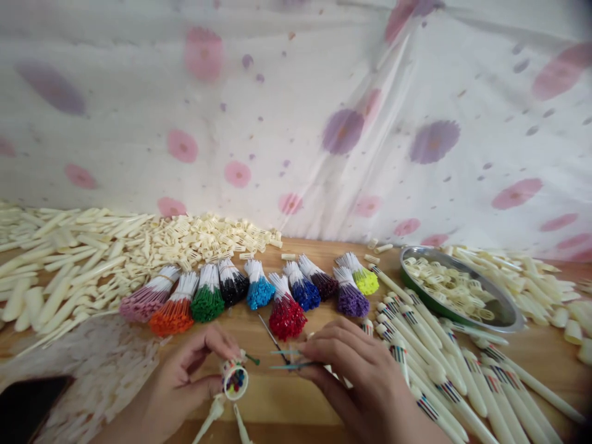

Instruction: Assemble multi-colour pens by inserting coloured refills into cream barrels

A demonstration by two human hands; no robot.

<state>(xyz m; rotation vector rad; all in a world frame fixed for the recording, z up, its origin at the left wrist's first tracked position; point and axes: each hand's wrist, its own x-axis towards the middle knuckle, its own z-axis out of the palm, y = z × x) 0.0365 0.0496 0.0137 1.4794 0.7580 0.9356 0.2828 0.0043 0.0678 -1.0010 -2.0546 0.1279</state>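
My left hand (185, 376) is closed round a cream pen barrel (234, 379) whose open end faces me, with several coloured refill tips inside. A green refill (252, 357) sticks out at its rim. My right hand (356, 364) pinches thin refills (284, 359), light blue ones, pointing left toward the barrel. A dark refill (271, 333) lies on the wooden table (277, 394) between the hands. Just beyond stand bundles of refills: pink (141, 302), orange (173, 314), green (207, 302), black (232, 287), blue (259, 291), red (287, 316), purple (350, 299), yellow (365, 280).
Finished multi-colour pens (439, 370) lie in a row at the right. A metal bowl (504, 314) holds cream clips. Heaps of cream pen parts (92, 246) cover the left and back. A flowered sheet (296, 111) hangs behind. A dark phone (28, 404) lies at bottom left.
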